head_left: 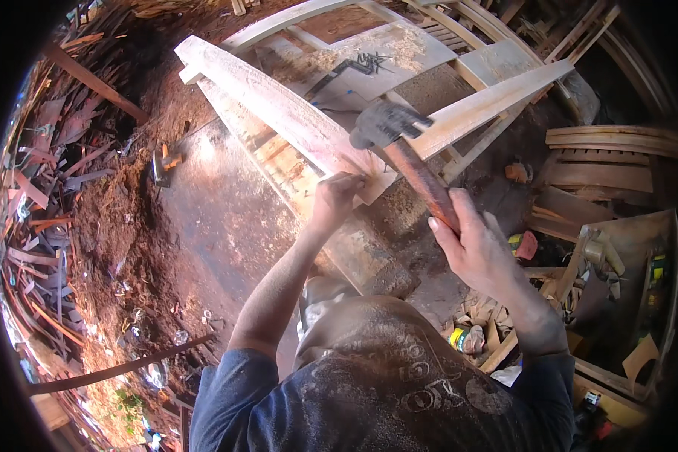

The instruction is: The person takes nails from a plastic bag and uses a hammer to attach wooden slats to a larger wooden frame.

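Note:
My right hand (474, 241) is closed around the brown wooden handle of a claw hammer (422, 177). The hammer's dark head is raised above the near end of a long pale plank (264, 102), with its claw to the right. My left hand (337, 197) rests at that same plank end, fingers pinched together. Whatever the pinch holds is too small to make out. Beneath the plank runs another length of wood (286, 162), partly hidden. To the right, a second pale beam (497, 105) slants away from behind the hammer.
A board (422, 56) ahead carries a heap of dark nails (368, 63) and sawdust. An orange-handled tool (166, 163) lies on the ground at left, near piled wood scraps (60, 143). Slatted wooden pieces (603, 169) and an open wooden box (633, 233) stand at right.

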`<state>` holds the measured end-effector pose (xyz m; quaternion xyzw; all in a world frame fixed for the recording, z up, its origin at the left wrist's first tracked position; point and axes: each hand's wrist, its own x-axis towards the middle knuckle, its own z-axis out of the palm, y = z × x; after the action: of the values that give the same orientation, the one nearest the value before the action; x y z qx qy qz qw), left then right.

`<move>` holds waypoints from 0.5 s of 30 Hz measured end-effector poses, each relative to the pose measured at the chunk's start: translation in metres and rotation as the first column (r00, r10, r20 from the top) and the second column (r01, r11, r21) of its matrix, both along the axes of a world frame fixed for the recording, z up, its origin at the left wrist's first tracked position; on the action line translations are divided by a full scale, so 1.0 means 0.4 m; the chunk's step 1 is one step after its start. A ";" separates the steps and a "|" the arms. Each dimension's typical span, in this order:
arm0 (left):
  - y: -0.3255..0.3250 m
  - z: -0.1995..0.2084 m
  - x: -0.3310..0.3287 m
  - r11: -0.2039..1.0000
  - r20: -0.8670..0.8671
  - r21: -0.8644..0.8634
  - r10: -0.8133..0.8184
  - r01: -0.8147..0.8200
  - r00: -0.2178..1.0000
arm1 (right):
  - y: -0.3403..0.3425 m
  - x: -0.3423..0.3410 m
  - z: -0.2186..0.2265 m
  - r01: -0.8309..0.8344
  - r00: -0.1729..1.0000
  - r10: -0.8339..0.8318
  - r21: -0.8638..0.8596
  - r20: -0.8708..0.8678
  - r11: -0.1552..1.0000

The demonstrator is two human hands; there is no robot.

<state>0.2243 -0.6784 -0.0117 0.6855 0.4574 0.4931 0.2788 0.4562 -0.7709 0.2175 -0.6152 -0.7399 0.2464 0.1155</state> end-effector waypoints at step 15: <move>-0.008 0.013 0.007 0.999 -0.012 0.024 -0.022 0.022 1.000 | 0.011 -0.021 -0.037 0.012 0.989 -0.027 0.105 0.144 0.994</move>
<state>0.2271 -0.6816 -0.0066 0.6968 0.4452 0.4916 0.2732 0.4477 -0.7664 0.2027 -0.6318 -0.7521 0.1611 0.0956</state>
